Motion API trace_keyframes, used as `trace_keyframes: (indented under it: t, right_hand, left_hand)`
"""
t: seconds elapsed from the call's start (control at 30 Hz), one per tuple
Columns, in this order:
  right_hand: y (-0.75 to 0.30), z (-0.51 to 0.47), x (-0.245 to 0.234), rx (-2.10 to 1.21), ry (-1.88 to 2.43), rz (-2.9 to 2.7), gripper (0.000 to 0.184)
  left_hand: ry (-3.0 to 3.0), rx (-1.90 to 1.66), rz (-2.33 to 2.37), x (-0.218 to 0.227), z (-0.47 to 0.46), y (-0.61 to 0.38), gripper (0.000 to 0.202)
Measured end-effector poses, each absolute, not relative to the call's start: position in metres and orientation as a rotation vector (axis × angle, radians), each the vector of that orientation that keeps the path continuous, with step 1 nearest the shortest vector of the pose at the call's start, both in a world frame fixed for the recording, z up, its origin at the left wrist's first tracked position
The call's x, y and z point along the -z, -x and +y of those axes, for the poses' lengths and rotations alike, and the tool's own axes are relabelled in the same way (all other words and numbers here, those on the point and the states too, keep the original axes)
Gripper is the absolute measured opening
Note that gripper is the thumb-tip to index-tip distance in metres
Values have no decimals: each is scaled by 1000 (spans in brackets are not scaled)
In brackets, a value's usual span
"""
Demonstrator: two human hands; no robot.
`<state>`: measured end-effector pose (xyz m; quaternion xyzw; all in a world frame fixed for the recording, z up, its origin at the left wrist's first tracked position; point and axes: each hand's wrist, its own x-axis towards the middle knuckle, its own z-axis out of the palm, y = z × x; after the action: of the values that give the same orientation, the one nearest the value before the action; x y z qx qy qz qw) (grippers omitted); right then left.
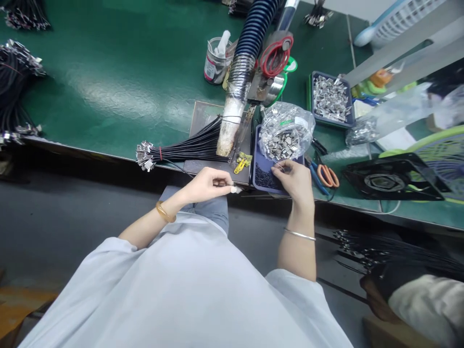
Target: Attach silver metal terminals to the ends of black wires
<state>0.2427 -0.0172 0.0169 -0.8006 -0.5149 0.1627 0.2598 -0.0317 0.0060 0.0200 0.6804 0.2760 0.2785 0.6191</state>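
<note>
My left hand (210, 186) is pinched closed in front of the table edge. A single black cable (177, 166) runs from the bundle into it, and a small pale and shiny piece (236, 189) shows at the fingertips. My right hand (295, 179) reaches into a blue tray (255, 180), its thumb and finger closed over small black parts (266, 176); what lies between them is too small to make out. In the same tray rests a clear plastic bag (286, 128) of metal connector shells. A bundle of black cables (192, 145) lies left of the tray, metal connectors at its left end.
A ribbed duct hose (250, 43) comes down over the cables. Nearby are solder spools (277, 58), a tin can (216, 63), a yellow clip (239, 165), orange-handled scissors (328, 176), a tray of metal shells (329, 99) and a black fan (395, 176). More cable bundles (16, 92) lie left.
</note>
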Motion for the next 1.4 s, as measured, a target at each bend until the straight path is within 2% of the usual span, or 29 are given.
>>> trace_keyframes:
  t: [0.13, 0.27, 0.4, 0.67, 1.4]
  right_hand:
    - [-214, -38, -21, -293, 1862, -1140, 16]
    - [-172, -56, -23, -573, 1592, -1071, 21]
    - [-138, -61, -16, -783, 1558, -1113, 20]
    - [-120, -55, -4, -716, 1579, -1237, 34]
    - [-120, -57, -13, -684, 1627, -1282, 35]
  left_hand:
    - [-1410, -795, 814, -7, 2, 28, 22]
    - [-1449, -928, 910, -5, 0, 27, 13]
    - [-1572, -1015, 959, -7, -5, 24, 12]
    - [-1765, -1047, 971, -8, -11, 22, 15]
    - [-1783, -1046, 951, -10, -14, 23, 18]
